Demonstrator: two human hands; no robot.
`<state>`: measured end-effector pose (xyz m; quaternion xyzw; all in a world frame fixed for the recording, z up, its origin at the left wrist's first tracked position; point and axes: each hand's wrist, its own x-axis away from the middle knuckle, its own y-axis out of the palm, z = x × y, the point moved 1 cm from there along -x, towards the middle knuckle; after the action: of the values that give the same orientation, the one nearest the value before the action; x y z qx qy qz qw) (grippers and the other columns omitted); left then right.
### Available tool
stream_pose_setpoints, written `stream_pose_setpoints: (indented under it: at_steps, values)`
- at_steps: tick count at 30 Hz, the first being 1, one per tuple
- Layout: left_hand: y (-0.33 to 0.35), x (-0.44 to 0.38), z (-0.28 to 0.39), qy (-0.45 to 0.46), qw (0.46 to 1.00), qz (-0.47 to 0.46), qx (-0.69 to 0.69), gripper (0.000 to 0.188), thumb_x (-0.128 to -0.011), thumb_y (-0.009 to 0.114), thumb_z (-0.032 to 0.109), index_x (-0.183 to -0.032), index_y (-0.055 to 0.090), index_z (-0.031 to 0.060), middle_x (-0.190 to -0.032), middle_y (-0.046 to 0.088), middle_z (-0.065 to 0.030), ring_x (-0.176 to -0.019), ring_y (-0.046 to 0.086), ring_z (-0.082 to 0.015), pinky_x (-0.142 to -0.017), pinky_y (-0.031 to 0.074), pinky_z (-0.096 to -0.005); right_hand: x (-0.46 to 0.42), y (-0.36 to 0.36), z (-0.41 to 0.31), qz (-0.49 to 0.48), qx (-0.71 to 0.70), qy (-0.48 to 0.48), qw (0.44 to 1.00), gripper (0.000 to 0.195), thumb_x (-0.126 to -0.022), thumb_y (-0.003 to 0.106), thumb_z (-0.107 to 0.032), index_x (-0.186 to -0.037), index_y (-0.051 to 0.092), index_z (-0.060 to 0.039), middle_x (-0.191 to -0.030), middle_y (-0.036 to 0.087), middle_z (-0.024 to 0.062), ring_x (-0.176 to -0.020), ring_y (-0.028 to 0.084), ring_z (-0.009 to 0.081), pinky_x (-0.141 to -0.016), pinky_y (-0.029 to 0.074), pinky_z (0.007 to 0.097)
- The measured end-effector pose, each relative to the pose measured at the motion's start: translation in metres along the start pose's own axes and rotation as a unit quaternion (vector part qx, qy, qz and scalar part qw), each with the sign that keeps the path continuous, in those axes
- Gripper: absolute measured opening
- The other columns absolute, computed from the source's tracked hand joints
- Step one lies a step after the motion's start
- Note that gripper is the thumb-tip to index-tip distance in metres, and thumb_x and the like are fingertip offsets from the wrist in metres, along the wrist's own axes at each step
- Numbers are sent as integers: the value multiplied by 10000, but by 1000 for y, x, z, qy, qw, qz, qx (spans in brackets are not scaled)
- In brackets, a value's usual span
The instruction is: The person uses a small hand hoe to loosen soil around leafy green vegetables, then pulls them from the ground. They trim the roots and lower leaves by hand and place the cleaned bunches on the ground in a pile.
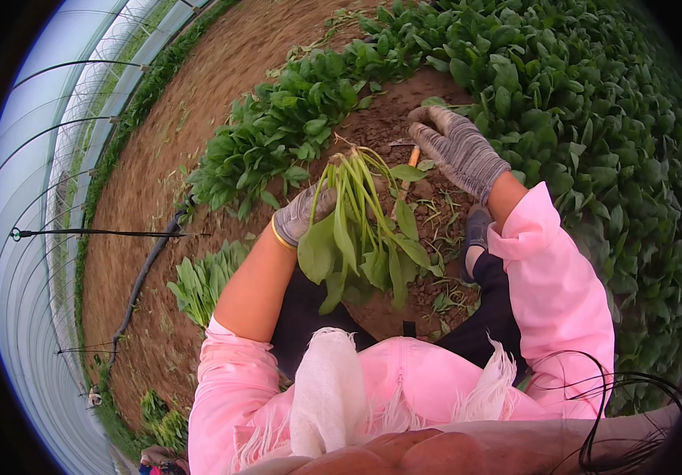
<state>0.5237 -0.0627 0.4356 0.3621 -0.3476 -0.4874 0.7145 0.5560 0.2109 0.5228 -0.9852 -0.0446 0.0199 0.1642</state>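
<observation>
My left hand [304, 215], in a grey knit glove with a yellow cuff, grips a bunch of leafy greens that look like spinach [347, 231]. The roots and pale stems point up and away from me, and the leaves hang down towards my lap. Part of that hand is hidden behind the stems. Further forward and to the right, my right hand [460, 148] wears a matching glove. Its fingers are bent and slightly apart, with nothing visible in them. Just left of it, a small hand tool with an orange handle [412, 160] and a thin metal head [401, 143] lies on the soil.
Dense standing greens [578, 154] fill the right side. A leafy row [281, 124] curves ahead on the left. Beside my left arm lies a bundle of greens [207, 282]. A dark hose [139, 279] crosses the soil near the plastic greenhouse wall [26, 178]. Another person [161, 460] shows at bottom left.
</observation>
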Motion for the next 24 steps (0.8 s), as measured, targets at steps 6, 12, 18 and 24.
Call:
stream_pose_setpoints:
  at_steps: [6,12,18,24]
  values:
    - [88,-10,9,65,945,256,-193,475,-946,547,452,-1222,565,66,-1087,640,-70,-974,626,-172,-868,525,-340,1,4,0,-2,4,-58,998,282,-956,566,-226,-1101,556,16,-909,618,96,-789,568,170,-743,486,322]
    - [92,-18,2,72,948,247,-186,487,-968,551,354,-1352,444,75,-1113,629,-72,-999,624,-159,-890,522,-327,3,11,-2,-54,16,-49,997,278,-925,602,-232,-1062,578,8,-916,627,111,-781,580,190,-746,492,342]
    - [86,-22,-7,79,889,269,-361,516,-963,577,255,-1413,392,82,-1270,554,-53,-1150,541,-146,-975,461,-314,4,28,-13,-49,52,-94,993,279,-873,677,-201,-1063,600,-12,-930,634,105,-804,593,190,-775,504,338]
    - [89,-23,-10,88,861,271,-420,451,-963,583,236,-1355,446,58,-1174,570,-10,-1058,517,-79,-932,438,-248,-5,28,3,-80,-62,-50,994,197,-922,608,-166,-1035,600,-5,-840,620,69,-778,581,163,-673,524,331]
